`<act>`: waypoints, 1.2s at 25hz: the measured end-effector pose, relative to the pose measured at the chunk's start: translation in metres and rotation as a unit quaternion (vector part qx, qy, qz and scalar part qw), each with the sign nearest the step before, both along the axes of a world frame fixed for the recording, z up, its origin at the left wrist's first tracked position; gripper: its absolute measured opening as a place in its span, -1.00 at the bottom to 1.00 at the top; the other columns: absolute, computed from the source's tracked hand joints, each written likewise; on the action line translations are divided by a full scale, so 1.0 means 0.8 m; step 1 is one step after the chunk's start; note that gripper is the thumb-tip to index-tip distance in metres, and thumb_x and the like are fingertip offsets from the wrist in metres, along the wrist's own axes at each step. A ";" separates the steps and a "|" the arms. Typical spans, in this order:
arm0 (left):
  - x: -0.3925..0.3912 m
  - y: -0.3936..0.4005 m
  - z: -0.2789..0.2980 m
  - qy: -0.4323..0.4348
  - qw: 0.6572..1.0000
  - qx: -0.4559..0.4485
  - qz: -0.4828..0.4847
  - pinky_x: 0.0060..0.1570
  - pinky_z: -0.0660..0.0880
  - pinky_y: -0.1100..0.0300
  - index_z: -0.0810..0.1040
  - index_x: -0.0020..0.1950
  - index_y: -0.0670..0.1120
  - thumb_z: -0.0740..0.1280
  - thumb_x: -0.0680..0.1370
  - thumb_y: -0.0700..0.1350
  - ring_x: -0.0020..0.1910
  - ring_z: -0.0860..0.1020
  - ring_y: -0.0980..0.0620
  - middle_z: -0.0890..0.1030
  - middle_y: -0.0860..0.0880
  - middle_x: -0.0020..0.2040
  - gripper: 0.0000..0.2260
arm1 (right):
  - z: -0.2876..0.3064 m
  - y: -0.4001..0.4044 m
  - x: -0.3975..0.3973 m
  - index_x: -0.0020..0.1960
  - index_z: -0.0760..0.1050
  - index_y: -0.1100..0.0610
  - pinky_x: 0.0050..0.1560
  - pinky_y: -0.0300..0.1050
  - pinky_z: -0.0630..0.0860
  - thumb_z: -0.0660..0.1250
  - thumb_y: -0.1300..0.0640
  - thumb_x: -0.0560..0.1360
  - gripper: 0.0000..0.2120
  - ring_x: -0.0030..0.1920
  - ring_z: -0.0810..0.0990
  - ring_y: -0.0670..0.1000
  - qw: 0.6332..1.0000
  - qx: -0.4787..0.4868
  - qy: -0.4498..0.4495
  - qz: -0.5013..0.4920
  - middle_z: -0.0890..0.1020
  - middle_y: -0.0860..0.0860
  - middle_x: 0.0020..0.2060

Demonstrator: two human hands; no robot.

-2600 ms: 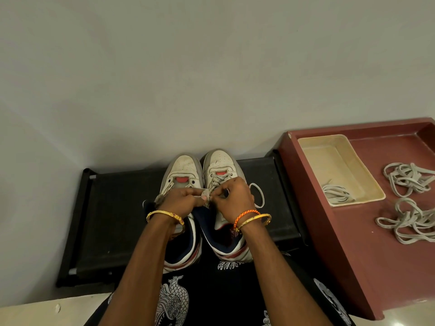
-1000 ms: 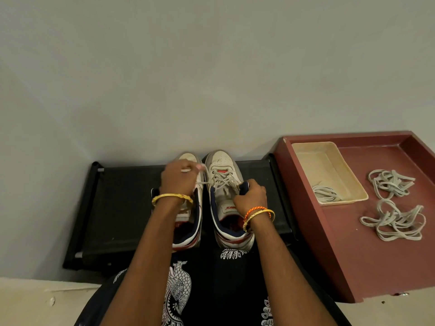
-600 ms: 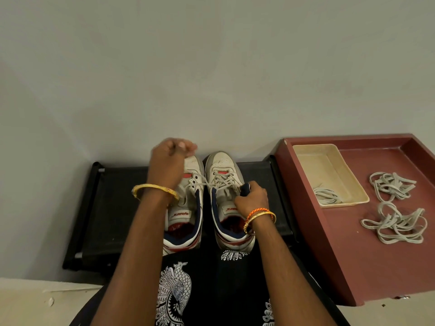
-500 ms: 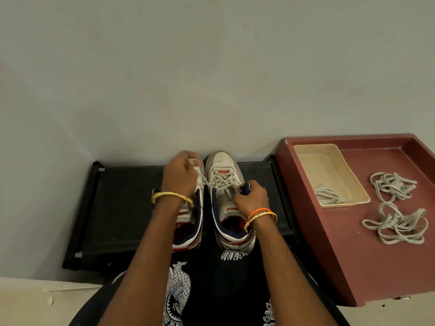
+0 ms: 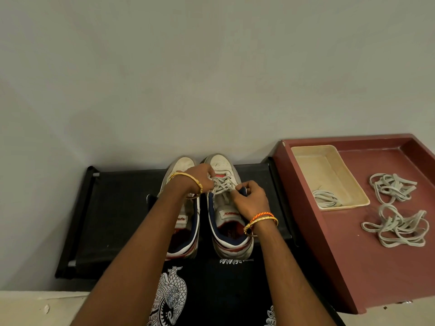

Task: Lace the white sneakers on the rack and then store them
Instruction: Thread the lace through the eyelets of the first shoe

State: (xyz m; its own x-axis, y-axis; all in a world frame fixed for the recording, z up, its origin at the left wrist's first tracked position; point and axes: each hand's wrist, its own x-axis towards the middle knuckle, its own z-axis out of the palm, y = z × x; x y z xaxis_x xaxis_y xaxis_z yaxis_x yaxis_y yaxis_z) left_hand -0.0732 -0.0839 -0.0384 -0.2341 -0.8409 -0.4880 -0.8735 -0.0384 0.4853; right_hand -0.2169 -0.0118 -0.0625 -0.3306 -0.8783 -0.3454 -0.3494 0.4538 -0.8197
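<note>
While the two white sneakers sit side by side on the black rack point(image 5: 113, 208), toes to the grey wall point(image 5: 211, 67), both hands are busy at the right sneaker point(image 5: 227, 208). Its grey lace point(image 5: 221, 185) criss-crosses the upper eyelets, and the left hand point(image 5: 200, 178) reaches across from over the left sneaker point(image 5: 182, 208), fingers curled and pinching the lace at the shoe's inner side. The right hand point(image 5: 249, 198) is curled too, gripping the navy collar edge on the outer side of the same shoe — whether it also has a lace end I cannot tell. A gold bangle point(image 5: 188, 181) circles the left wrist; an orange thread band and a second gold bangle point(image 5: 261, 222) sit on the right wrist.

Just right of the rack stands a maroon tray point(image 5: 353, 267). At its far left corner rests a cream plastic tub point(image 5: 327, 170) with a coil of lace point(image 5: 326, 199) inside, and two loose bundles lie on the tray floor — one farther point(image 5: 392, 188), one nearer point(image 5: 397, 228). Black printed cloth point(image 5: 211, 290) covers the person's lap below the rack.
</note>
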 end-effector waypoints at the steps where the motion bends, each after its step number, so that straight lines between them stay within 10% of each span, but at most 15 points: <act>1: 0.002 0.001 0.005 0.059 0.997 0.019 0.034 0.10 0.46 0.07 0.40 0.04 -0.02 0.31 0.49 -0.23 0.06 0.51 -0.08 0.54 -0.12 0.12 -0.81 | 0.002 0.000 0.001 -0.05 0.49 0.07 -0.12 -0.20 0.39 0.38 0.11 0.43 -0.88 -0.03 0.53 0.03 1.000 -0.021 -0.009 -0.013 0.52 0.11 0.06; 7: 0.008 0.034 0.109 0.314 0.942 -0.031 0.110 -0.09 0.41 0.42 0.58 -0.01 -0.11 0.23 0.56 -0.33 -0.03 0.53 0.10 0.64 -0.01 -0.14 -0.81 | 0.043 0.003 0.016 -0.18 0.55 0.06 0.00 -0.04 0.56 0.35 0.27 0.44 -0.88 -0.07 0.61 0.04 0.976 -0.179 -0.109 -0.063 0.64 0.08 -0.14; 11: 0.016 0.071 0.166 0.454 0.886 -0.014 0.087 0.00 0.58 0.21 0.60 0.03 -0.14 0.23 0.55 -0.35 -0.03 0.65 0.03 0.68 -0.09 -0.03 -0.80 | 0.102 0.013 0.041 -0.10 0.57 0.11 -0.05 -0.24 0.56 0.35 0.36 0.46 -0.84 -0.10 0.64 -0.07 0.932 -0.238 -0.264 0.073 0.67 0.02 -0.17; 15: 0.015 0.095 0.172 0.464 0.860 -0.077 0.199 0.05 0.52 0.11 0.65 0.02 -0.07 0.36 0.49 -0.22 0.04 0.63 0.06 0.70 0.00 -0.04 -0.85 | 0.126 0.021 0.049 -0.11 0.58 0.11 -0.07 -0.15 0.54 0.35 0.28 0.49 -0.90 -0.18 0.61 -0.01 0.917 -0.268 -0.251 0.153 0.66 -0.06 -0.30; 21: 0.041 0.102 0.118 0.514 0.702 -0.098 0.483 -0.29 0.44 0.38 0.61 0.08 -0.05 0.42 0.44 -0.16 0.01 0.58 0.16 0.65 0.03 0.07 -0.78 | 0.115 0.022 -0.013 -0.12 0.61 0.17 -0.25 -0.34 0.51 0.33 0.31 0.49 -0.89 -0.37 0.55 -0.19 0.945 -0.228 -0.188 0.143 0.63 -0.08 -0.42; 30: 0.056 0.092 0.057 0.450 0.643 -0.181 0.593 -0.19 0.48 0.40 0.64 0.05 -0.10 0.48 0.41 -0.21 -0.13 0.58 0.19 0.66 -0.04 -0.01 -0.78 | 0.066 0.008 -0.047 -0.06 0.63 0.18 -0.24 -0.28 0.56 0.33 0.33 0.49 -0.87 -0.34 0.55 -0.10 0.983 -0.162 -0.088 -0.004 0.63 0.01 -0.30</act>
State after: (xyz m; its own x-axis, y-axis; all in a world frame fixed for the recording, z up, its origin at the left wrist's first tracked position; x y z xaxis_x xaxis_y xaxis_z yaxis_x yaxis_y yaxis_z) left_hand -0.0288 -0.0103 0.0075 0.6254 -0.7086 -0.3267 0.3067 -0.1617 0.9380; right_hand -0.2541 -0.0055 -0.0097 -0.2976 -0.9495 -0.0996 -0.1863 0.1601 -0.9694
